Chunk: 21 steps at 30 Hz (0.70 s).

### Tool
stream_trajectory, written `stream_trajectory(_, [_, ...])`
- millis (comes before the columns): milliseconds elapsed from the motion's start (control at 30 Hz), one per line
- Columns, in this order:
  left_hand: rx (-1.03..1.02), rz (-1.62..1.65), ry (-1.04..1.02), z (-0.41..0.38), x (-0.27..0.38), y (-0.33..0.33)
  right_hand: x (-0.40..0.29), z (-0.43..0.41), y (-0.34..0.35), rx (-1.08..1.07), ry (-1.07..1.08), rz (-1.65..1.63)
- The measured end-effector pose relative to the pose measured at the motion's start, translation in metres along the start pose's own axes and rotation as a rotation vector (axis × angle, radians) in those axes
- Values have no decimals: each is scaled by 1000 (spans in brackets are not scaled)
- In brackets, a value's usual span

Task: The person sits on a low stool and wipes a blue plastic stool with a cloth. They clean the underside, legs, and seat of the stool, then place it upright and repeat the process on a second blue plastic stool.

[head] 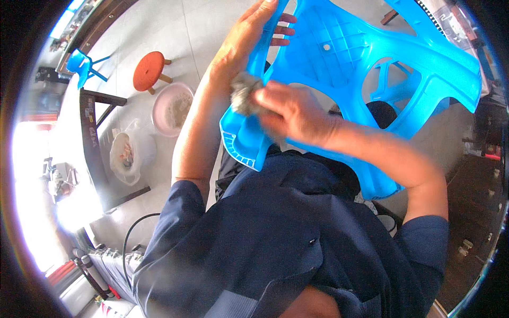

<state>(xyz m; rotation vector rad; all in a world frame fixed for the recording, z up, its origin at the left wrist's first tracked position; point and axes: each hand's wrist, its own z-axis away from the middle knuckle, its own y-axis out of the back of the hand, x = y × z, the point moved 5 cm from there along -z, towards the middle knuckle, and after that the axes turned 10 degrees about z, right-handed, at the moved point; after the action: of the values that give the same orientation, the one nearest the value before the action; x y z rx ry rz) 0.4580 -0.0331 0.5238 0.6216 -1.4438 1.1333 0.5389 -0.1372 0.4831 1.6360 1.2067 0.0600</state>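
Note:
A blue plastic stool [334, 59] is tipped over in front of me, its ribbed seat underside and several legs showing. My left hand [252, 31] grips one leg near the top of the view, with the fingers wrapped around its edge. In my right hand [300, 115] is a bunched grey cloth [244, 93], pressed against that same leg below the left hand. Both the cloth and the right hand are blurred. The leg's hollow, ribbed end [242, 155] points towards my body.
To the left on the tiled floor are a pink basin [158, 113] of cloudy liquid, an orange round stool [147, 71] and a white lined bin [146, 149]. A small blue chair [79, 65] stands further off. Another blue plastic seat [381, 83] shows through the stool's opening.

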Motion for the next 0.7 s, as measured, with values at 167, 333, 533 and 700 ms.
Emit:
stream_trajectory(167, [0,-41,-20,4,1,1,45,-11,1,63,-199,61])
stream_trajectory(333, [-24,-50,-63,10,5,-8,-11,-13,3,94,-209,-389])
stream_trajectory(533, [-87,-79,-20,-14,-14,16,30,24,-1,-352,-338,-37])
stream_trajectory(700, [-157,-51,-117,-13,-17,19,41,83,22,-765,-292,8])
